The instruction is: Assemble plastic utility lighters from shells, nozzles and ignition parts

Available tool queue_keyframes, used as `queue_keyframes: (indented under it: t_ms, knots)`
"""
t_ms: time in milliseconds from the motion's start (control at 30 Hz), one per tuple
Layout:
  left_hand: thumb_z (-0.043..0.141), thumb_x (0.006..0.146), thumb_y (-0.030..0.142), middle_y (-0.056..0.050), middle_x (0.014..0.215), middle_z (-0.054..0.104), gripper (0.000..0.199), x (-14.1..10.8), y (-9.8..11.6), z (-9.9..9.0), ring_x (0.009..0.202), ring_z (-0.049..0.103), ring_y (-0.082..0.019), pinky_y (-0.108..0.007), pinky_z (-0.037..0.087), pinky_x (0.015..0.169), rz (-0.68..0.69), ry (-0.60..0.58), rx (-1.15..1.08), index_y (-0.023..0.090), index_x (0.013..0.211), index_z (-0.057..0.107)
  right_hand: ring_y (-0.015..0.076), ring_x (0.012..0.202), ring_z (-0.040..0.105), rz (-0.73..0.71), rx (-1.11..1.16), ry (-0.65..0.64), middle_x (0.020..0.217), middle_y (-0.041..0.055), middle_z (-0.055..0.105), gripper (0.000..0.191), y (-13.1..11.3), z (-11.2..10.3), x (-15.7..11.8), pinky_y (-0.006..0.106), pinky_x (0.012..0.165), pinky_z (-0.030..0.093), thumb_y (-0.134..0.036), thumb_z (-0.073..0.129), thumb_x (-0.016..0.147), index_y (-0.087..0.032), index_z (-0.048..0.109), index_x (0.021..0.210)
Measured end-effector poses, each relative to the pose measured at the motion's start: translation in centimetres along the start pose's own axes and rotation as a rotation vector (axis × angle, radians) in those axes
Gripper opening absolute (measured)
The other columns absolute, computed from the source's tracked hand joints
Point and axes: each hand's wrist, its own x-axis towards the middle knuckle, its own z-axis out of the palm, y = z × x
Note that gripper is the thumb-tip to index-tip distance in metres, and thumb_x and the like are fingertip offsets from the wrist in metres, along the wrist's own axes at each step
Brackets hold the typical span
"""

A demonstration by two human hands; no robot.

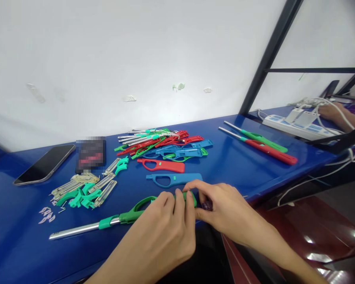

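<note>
A green utility lighter (133,213) with a long metal tube lies along the near edge of the blue table, its tube pointing left. My left hand (168,232) is closed over its handle and hides much of it. At the handle's right end, my right hand (221,209) is closed, thumb and fingers around a small dark purple object (207,205) whose kind I cannot make out. Just beyond the hands lie a blue lighter shell half (177,180) and a red lighter shell half (168,165).
Behind sits a pile of lighter shells and metal tubes (165,146). Clear fuel tanks (106,193) and green triggers (73,197) lie left, near a phone (45,163). Red and green lighters (269,152) rest right. Beyond a black frame (269,59) are a power strip (296,128) and another person's hand (333,112).
</note>
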Motion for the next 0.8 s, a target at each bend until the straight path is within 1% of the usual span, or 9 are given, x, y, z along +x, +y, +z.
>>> queue_keyframes:
  t_ms: [67,200,300,367,467,633,800]
  knots:
    - [0.048,0.095,0.005,-0.023,0.118,0.082,0.045,-0.1,-0.1,0.0,0.092,0.08,-0.032,-0.041,0.056,0.079,-0.01,0.023,0.002,-0.003,0.136,0.066,0.0177,0.069,0.064,0.009,0.013,-0.003,0.077,-0.0062,0.069,0.034,-0.1,0.0,0.0,0.029,0.067,0.035,-0.027,0.078,0.093,-0.035,0.072,0.126]
    - [0.046,0.096,0.004,-0.02,0.117,0.083,0.045,-0.2,-0.1,-0.4,0.094,0.08,-0.029,-0.038,0.055,0.079,-0.021,0.02,0.003,0.001,0.135,0.067,0.017,0.066,0.06,0.018,0.009,-0.007,0.078,-0.006,0.069,0.03,-0.3,0.0,-0.2,0.03,0.066,0.033,-0.034,0.078,0.094,-0.034,0.072,0.123]
    - [0.045,0.097,0.003,-0.019,0.117,0.083,0.044,-0.1,-0.1,-0.7,0.096,0.081,-0.028,-0.038,0.055,0.081,-0.031,0.009,-0.006,0.003,0.134,0.069,0.0181,0.066,0.06,0.019,-0.005,-0.017,0.08,-0.0051,0.071,0.027,-0.5,-0.1,-0.4,0.03,0.065,0.032,-0.036,0.076,0.094,-0.033,0.072,0.121]
    - [0.045,0.097,0.003,-0.019,0.118,0.083,0.044,0.0,0.0,-0.7,0.095,0.081,-0.028,-0.038,0.055,0.081,-0.033,0.009,-0.012,0.002,0.134,0.069,0.0188,0.067,0.061,0.013,-0.01,-0.028,0.081,-0.0044,0.072,0.026,-0.6,-0.2,-0.5,0.031,0.065,0.032,-0.037,0.074,0.095,-0.032,0.072,0.12]
    - [0.045,0.097,0.003,-0.02,0.116,0.083,0.045,0.1,0.1,-0.6,0.093,0.081,-0.029,-0.038,0.055,0.08,-0.031,0.024,-0.003,0.0,0.136,0.068,0.0191,0.067,0.06,-0.003,-0.002,-0.056,0.084,-0.0036,0.074,0.025,-0.5,-0.2,-0.5,0.031,0.066,0.033,-0.036,0.071,0.098,-0.031,0.07,0.123]
    - [0.043,0.098,0.003,-0.02,0.115,0.083,0.043,0.3,-0.2,-1.1,0.094,0.08,-0.028,-0.037,0.055,0.079,-0.029,0.009,0.018,0.0,0.132,0.069,0.0214,0.076,0.065,-0.019,-0.004,-0.056,0.091,-0.0032,0.078,0.021,-0.4,-0.2,-0.6,0.032,0.07,0.033,-0.03,0.069,0.099,-0.03,0.069,0.12]
    - [0.043,0.099,0.003,-0.014,0.103,0.083,0.042,0.6,-0.4,-1.2,0.087,0.078,-0.025,-0.035,0.05,0.069,-0.079,-0.002,-0.067,0.002,0.134,0.066,0.0224,0.078,0.067,-0.018,-0.013,-0.045,0.095,-0.0031,0.08,0.023,-0.6,-0.2,-0.6,0.032,0.069,0.032,-0.03,0.068,0.1,-0.031,0.068,0.123]
